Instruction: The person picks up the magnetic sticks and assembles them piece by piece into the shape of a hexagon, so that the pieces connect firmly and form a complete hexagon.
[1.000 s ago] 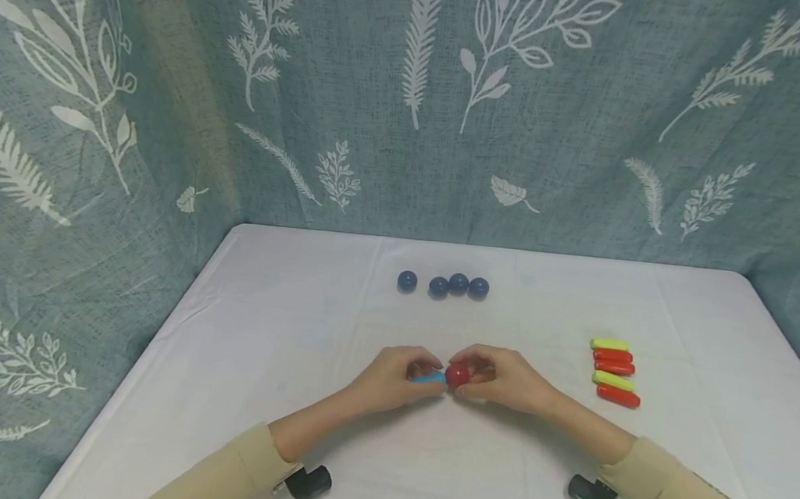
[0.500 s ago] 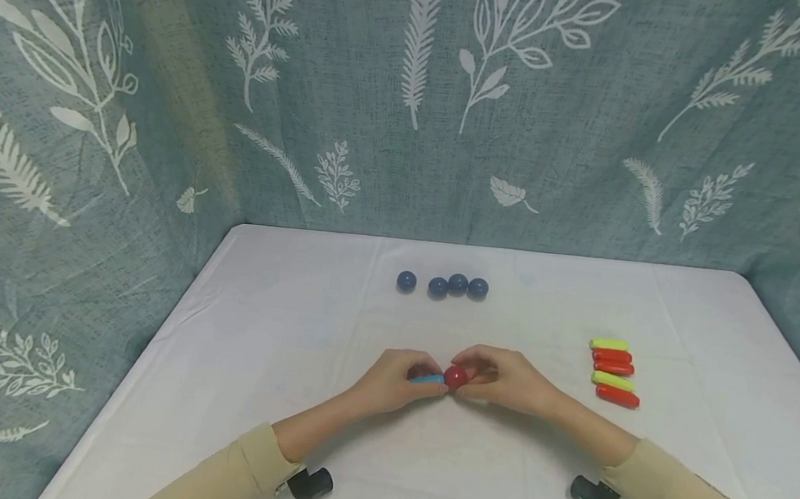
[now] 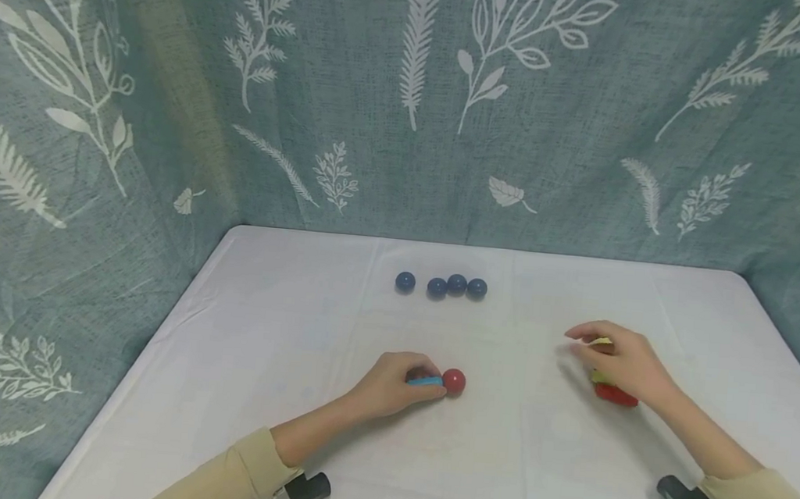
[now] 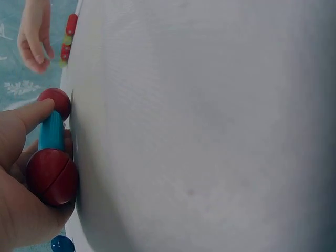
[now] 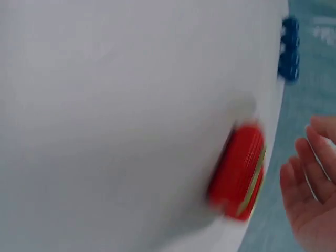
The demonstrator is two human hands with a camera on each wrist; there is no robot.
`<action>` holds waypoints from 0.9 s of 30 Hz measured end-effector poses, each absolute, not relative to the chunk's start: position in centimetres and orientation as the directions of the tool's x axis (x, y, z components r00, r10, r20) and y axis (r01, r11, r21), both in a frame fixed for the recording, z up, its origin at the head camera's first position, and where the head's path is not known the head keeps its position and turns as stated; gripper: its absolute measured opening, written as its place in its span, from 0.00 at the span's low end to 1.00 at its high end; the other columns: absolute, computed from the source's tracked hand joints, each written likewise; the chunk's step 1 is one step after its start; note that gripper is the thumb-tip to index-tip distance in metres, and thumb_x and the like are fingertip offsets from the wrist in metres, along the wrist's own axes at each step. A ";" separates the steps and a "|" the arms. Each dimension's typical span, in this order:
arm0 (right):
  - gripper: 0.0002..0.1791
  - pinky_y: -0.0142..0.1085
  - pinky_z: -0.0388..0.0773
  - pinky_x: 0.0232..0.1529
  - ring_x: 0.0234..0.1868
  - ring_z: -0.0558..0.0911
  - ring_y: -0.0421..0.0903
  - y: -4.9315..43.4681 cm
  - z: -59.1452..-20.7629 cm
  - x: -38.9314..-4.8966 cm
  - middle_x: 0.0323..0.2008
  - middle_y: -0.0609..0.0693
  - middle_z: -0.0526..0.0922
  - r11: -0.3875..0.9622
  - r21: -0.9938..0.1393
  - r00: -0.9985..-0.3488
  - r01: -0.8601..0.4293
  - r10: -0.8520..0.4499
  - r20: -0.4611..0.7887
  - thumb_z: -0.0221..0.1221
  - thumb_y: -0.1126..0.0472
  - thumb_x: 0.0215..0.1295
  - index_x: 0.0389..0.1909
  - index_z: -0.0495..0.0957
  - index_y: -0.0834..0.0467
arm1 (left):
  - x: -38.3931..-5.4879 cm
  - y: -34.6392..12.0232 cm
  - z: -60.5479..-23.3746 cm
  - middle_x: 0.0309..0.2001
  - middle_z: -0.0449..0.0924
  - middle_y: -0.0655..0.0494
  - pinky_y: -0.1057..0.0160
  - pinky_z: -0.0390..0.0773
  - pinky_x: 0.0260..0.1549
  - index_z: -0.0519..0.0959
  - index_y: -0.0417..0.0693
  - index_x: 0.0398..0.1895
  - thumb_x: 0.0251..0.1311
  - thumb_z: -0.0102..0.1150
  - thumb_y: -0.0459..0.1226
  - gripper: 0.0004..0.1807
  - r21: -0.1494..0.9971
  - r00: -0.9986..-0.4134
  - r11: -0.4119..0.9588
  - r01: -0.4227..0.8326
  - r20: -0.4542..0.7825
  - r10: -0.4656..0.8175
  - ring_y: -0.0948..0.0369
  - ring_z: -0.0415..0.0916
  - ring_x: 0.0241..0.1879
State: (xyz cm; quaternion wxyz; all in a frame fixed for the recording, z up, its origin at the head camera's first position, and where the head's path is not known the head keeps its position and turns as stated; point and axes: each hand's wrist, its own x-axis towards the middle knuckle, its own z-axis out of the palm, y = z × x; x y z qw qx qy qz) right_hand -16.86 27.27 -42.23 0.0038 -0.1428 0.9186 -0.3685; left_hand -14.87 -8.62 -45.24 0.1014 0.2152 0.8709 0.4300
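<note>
My left hand [image 3: 396, 382] grips a light blue rod [image 3: 426, 381], thumb on the near side. A red ball [image 3: 454, 382] sits at the rod's right end. In the left wrist view another red ball [image 4: 52, 177], with a seam, shows at the rod's other end, against the palm. My right hand [image 3: 620, 361] holds nothing; its relaxed fingers hang over the row of short rods at the right. From under it show a red rod [image 3: 616, 395] and parts of yellow ones; the rest are hidden. In the right wrist view the red rod [image 5: 239, 168] is blurred.
Several dark blue balls [image 3: 457, 285] stand in a line at the back of the white-covered table [image 3: 284, 287]. A patterned blue-green curtain [image 3: 379, 162] hangs behind it and along its sides. A black wrist camera [image 3: 308, 491] sticks out below the left sleeve.
My right hand has let go of the red ball and moved right, over the red and yellow rods. My left hand still holds the blue rod in about the same spot.
</note>
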 end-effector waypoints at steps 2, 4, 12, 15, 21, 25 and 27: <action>0.16 0.50 0.78 0.50 0.52 0.78 0.61 28.7 -42.1 -17.0 0.52 0.61 0.80 0.740 -0.645 -0.978 -0.192 -0.196 0.066 0.60 0.55 0.69 0.52 0.80 0.60 | -14.8 -8.6 -45.2 0.31 0.80 0.67 0.65 0.74 0.37 0.84 0.51 0.37 0.58 0.67 0.44 0.09 0.789 -0.890 0.545 0.283 0.005 0.455 0.65 0.73 0.33; 0.19 0.57 0.76 0.50 0.54 0.76 0.65 29.8 -42.1 -17.1 0.54 0.65 0.78 0.769 -0.629 -0.991 -0.113 -0.130 0.020 0.59 0.52 0.70 0.54 0.79 0.61 | -14.8 -8.7 -45.3 0.30 0.79 0.67 0.66 0.74 0.37 0.84 0.51 0.38 0.58 0.67 0.44 0.09 0.786 -0.892 0.550 0.282 0.005 0.451 0.65 0.73 0.33; 0.23 0.56 0.76 0.49 0.54 0.73 0.66 31.5 -42.8 -17.8 0.55 0.67 0.76 0.784 -0.621 -0.996 -0.023 -0.074 -0.057 0.57 0.50 0.70 0.55 0.77 0.64 | -14.7 -8.7 -45.5 0.31 0.80 0.64 0.65 0.74 0.36 0.84 0.49 0.39 0.58 0.67 0.44 0.11 0.782 -0.893 0.549 0.294 0.019 0.450 0.64 0.73 0.33; 0.23 0.55 0.76 0.48 0.53 0.73 0.65 31.6 -43.0 -18.0 0.54 0.67 0.77 0.784 -0.620 -0.993 -0.012 -0.079 -0.082 0.57 0.50 0.70 0.56 0.77 0.64 | -14.7 -8.7 -45.5 0.32 0.80 0.64 0.66 0.74 0.36 0.84 0.49 0.39 0.58 0.67 0.44 0.10 0.781 -0.892 0.548 0.300 0.026 0.452 0.64 0.73 0.33; 0.23 0.56 0.75 0.48 0.52 0.73 0.64 31.6 -43.3 -18.7 0.53 0.68 0.76 0.793 -0.609 -0.988 0.015 -0.080 -0.129 0.58 0.51 0.69 0.55 0.77 0.65 | -14.7 -8.6 -45.5 0.32 0.80 0.65 0.65 0.75 0.37 0.84 0.49 0.39 0.59 0.66 0.44 0.10 0.782 -0.891 0.545 0.302 0.028 0.454 0.64 0.73 0.33; 0.23 0.55 0.75 0.49 0.51 0.74 0.63 31.5 -43.4 -19.3 0.53 0.69 0.77 0.798 -0.602 -0.986 0.024 -0.082 -0.148 0.59 0.52 0.69 0.55 0.77 0.66 | -14.7 -8.6 -45.4 0.32 0.80 0.65 0.65 0.75 0.37 0.84 0.49 0.39 0.59 0.66 0.44 0.11 0.780 -0.892 0.552 0.295 0.018 0.451 0.64 0.73 0.34; 0.23 0.56 0.75 0.50 0.52 0.74 0.63 31.4 -43.4 -19.5 0.54 0.69 0.76 0.795 -0.606 -0.984 0.021 -0.091 -0.153 0.59 0.53 0.68 0.55 0.77 0.66 | -14.7 -8.6 -45.4 0.32 0.80 0.64 0.65 0.75 0.37 0.84 0.49 0.40 0.59 0.66 0.44 0.11 0.779 -0.893 0.554 0.292 0.015 0.449 0.64 0.73 0.34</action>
